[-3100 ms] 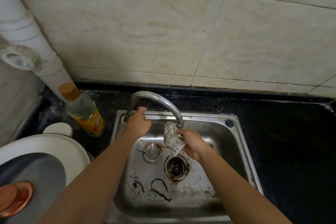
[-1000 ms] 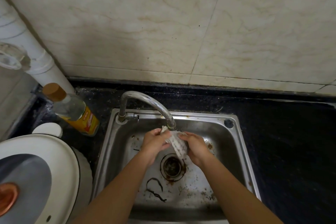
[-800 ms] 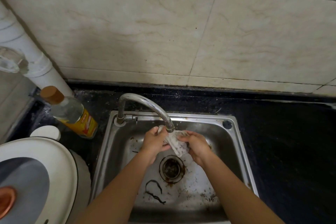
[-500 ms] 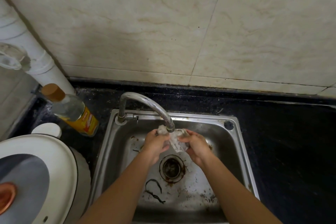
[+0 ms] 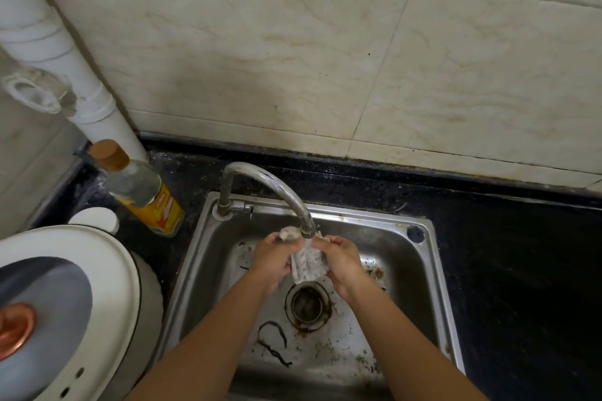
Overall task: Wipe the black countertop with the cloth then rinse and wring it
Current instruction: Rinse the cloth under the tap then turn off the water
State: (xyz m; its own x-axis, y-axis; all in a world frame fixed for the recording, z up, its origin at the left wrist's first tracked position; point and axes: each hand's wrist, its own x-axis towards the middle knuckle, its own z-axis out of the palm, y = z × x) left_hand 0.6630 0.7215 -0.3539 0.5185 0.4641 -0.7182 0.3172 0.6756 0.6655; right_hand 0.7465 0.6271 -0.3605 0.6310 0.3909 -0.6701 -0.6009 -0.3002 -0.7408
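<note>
A small whitish wet cloth [image 5: 308,262] hangs bunched between both my hands, right under the spout of the curved steel tap [image 5: 270,185], over the steel sink [image 5: 436,273]. My left hand [image 5: 275,257] grips the cloth's left side, a bit of cloth poking out above its fingers. My right hand [image 5: 342,259] grips the right side. The black countertop [image 5: 527,286] stretches to the right of the sink and behind it.
The sink's drain [image 5: 308,303] lies below the hands, with dark debris on the basin floor. A bottle with a yellow label and brown cap [image 5: 140,187] stands left of the tap. A white appliance lid [image 5: 65,303] fills the lower left. A white pipe [image 5: 65,52] runs down the wall.
Three seconds ago my left hand was at the tap's base and only the right held the cloth. Now both hands hold the cloth under the spout, shifting it slightly between them.
</note>
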